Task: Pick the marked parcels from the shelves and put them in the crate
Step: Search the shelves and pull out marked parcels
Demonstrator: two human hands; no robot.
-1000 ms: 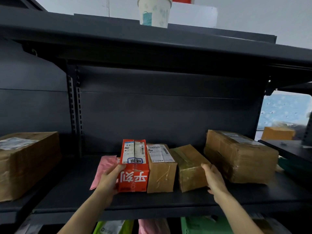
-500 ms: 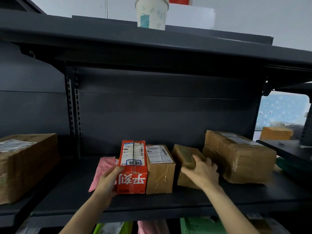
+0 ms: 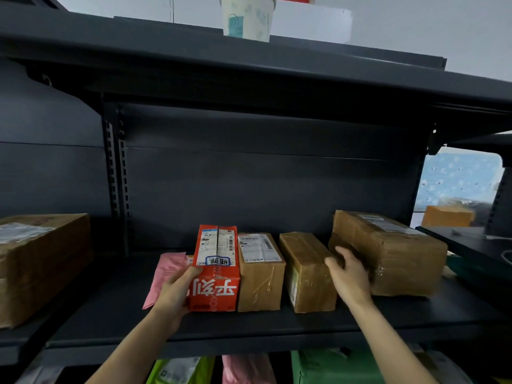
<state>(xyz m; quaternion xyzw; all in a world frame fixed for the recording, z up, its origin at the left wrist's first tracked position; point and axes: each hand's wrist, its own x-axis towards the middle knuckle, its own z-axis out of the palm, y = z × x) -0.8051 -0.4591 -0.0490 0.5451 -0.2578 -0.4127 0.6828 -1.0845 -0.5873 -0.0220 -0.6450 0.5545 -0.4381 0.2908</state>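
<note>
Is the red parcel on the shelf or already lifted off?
Not lifted: the red parcel stands upright, base on the shelf board, touching the labelled brown box; the left hand grips its side.

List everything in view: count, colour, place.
shelf: 1, dark grey, centre.
red box: 1, red, marked label, on shelf.
labelled box: 1, brown, right of red box.
taped box: 1, brown, further right, apart.
large parcel: 1, brown, shelf's right end.
big carton: 1, brown, far left.
pink mailer: 1, pink, left of red box.
paper cup: 1, white, up top.
green bags: 2, green, below shelf.
pink bag: 1, pink, between them.
left hand: 1, grips red box.
right hand: 1, at large parcel's left end, grip unclear.
</note>
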